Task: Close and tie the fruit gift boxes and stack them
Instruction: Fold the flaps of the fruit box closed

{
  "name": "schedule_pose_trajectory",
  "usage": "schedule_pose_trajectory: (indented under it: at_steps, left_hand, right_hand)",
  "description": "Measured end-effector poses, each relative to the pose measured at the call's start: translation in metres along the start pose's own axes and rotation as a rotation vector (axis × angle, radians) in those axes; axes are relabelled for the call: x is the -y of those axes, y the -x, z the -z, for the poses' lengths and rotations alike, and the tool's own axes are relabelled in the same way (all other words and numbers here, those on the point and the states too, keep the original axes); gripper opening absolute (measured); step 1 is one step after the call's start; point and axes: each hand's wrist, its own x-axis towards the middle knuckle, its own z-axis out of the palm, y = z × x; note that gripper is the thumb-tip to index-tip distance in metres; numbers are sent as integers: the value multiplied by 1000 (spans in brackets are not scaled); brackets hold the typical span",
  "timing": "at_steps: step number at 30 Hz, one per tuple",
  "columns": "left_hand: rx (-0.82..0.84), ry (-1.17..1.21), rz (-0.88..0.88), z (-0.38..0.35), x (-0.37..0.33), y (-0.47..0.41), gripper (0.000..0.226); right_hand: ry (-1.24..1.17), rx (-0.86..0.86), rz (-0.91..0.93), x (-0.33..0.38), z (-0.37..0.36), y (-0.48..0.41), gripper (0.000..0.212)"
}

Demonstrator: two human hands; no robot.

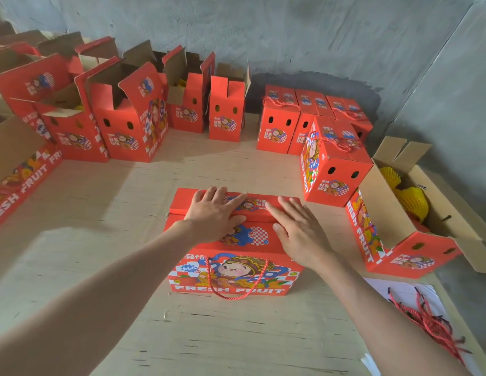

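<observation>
- Open boxes (122, 126) line the back left of the worktop (128, 199), flaps up, well apart from the hands.
- Tied boxes (278, 126) cluster at back right; one more, the near box (334, 172), stands in front of them.
- At the right edge the right box (415, 256) stands open, with yellow-netted fruit (410, 199) inside.
- Loose red cords (429, 321) lie at lower right, partly on a white sheet (385, 289).
- The box (236, 272) stands mid-worktop with nothing between it and the person; a red cord loop (233, 297) hangs down its front.
- Left hand (214, 213) and right hand (299, 229) lie flat on its top flaps — fingers straight, grasping nothing, arms stretched forward.
</observation>
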Motion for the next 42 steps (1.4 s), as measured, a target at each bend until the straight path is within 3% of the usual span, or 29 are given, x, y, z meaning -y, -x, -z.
schedule_pose_trajectory:
  at_steps: [16, 21, 25, 29, 32, 35, 39, 42]
  left_hand:
    - [120, 39, 38, -13, -3, -6, 59]
    - [49, 84, -4, -9, -12, 12, 61]
    - [4, 98, 41, -20, -31, 48, 74]
    - [-23, 74, 86, -19, -39, 58, 95]
    - [-42, 56, 66, -18, -39, 58, 104]
    - [-69, 23, 35, -18, -35, 60, 110]
    - [-111, 95, -47, -11, -22, 53, 88]
    - [-108, 119, -202, -2, -1, 35, 76]
  right_hand:
    - [35, 163, -68, 10, -6, 5, 55]
    - [48, 204, 8, 21, -6, -13, 58]
    - [1, 241, -14, 17, -10, -16, 56]
    - [33, 143, 35, 7, 1, -36, 52]
    - [29, 255, -18, -4, 3, -50, 54]
    - [61, 231, -29, -7, 1, -49, 56]
    - [78, 156, -144, -2, -4, -37, 58]
    - [98, 104, -251, 6, -6, -20, 60]
